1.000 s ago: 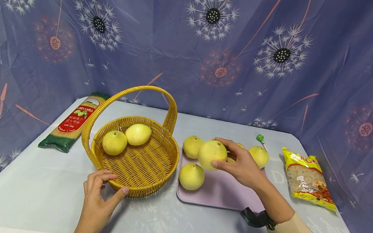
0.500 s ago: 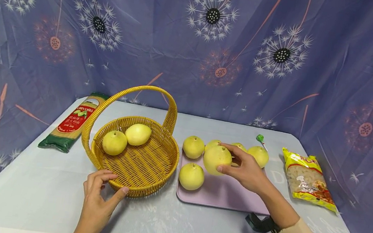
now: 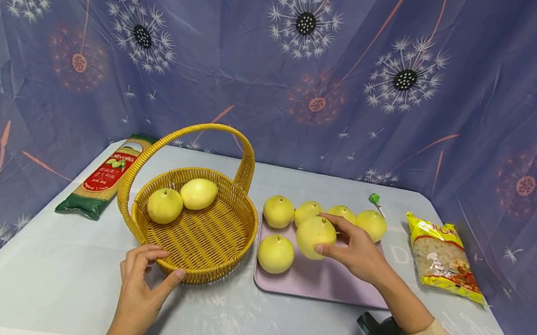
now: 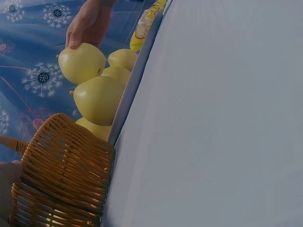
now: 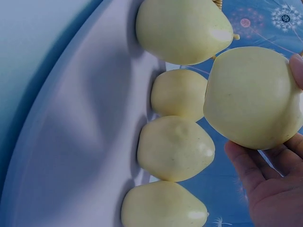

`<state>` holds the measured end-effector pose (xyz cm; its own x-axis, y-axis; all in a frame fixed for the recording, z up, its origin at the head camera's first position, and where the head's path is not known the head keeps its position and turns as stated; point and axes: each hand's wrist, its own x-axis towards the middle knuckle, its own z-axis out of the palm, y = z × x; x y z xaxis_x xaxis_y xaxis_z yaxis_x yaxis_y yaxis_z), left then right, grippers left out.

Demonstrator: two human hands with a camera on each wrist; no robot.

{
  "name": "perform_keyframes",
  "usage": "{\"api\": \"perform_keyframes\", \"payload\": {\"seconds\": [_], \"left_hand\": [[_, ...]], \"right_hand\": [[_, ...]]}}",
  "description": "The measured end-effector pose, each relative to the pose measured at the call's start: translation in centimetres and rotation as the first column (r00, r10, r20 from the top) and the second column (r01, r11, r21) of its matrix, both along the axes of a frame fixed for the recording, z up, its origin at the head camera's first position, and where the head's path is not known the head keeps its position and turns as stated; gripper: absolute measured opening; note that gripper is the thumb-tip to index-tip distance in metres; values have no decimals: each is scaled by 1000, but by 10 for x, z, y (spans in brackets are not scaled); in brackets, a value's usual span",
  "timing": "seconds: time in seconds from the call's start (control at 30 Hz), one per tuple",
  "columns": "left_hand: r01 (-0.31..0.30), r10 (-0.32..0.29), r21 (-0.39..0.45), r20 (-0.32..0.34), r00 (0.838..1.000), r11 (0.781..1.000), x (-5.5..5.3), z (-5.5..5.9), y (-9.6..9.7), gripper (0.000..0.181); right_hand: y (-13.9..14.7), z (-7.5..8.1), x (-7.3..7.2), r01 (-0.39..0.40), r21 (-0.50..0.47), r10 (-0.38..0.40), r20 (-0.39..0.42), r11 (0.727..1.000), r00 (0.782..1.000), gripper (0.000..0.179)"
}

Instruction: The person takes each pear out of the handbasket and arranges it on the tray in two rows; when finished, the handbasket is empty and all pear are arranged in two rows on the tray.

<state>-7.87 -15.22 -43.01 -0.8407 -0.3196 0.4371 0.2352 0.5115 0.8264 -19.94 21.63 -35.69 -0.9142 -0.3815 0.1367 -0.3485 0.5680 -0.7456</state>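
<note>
In the head view, my right hand (image 3: 357, 251) grips a pale yellow melon (image 3: 315, 237) from its right side, above the pink tray (image 3: 335, 283). The right wrist view shows this held melon (image 5: 253, 97) apart from the tray floor. On the tray, one melon (image 3: 276, 254) sits at the front left. A row of several more, including a melon (image 3: 278, 211) at the left end, lies along the back. My left hand (image 3: 140, 287) holds the near rim of the yellow wicker basket (image 3: 202, 270). Inside the basket are two melons (image 3: 164, 205) at the left and back.
A green and red pasta packet (image 3: 110, 174) lies left of the basket. Behind the tray is a green lollipop (image 3: 374, 198). A yellow snack bag (image 3: 443, 258) lies at the right. The basket's tall handle (image 3: 217, 127) arches above it. A patterned curtain hangs behind.
My right hand has moved right and slightly nearer with the melon, uncovering melons in the back row. My left hand and the basket have stayed in place.
</note>
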Motion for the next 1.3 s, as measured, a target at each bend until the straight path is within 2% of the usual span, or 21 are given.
{"api": "perform_keyframes", "payload": {"seconds": [0.27,0.6,0.97,1.3], "left_hand": [[7,-8,12,23,1000,1000,-1,-1,-1,42],[7,-7,6,17,1000,1000,0,0,-1,41],[5,-6,7,23,1000,1000,1,2,0,40],[-3,3,2,16,1000,1000,0,1,0,41]], "right_hand": [[2,-4,1,-13,-15,13,-11,1000,1000,66],[5,-12,2,-13,-23,13,-10,1000,1000,66],[6,-21,3,-14,-33,16,45,999,999,67],[10,-32,3,-36,-19,37,22,999,999,67]]}}
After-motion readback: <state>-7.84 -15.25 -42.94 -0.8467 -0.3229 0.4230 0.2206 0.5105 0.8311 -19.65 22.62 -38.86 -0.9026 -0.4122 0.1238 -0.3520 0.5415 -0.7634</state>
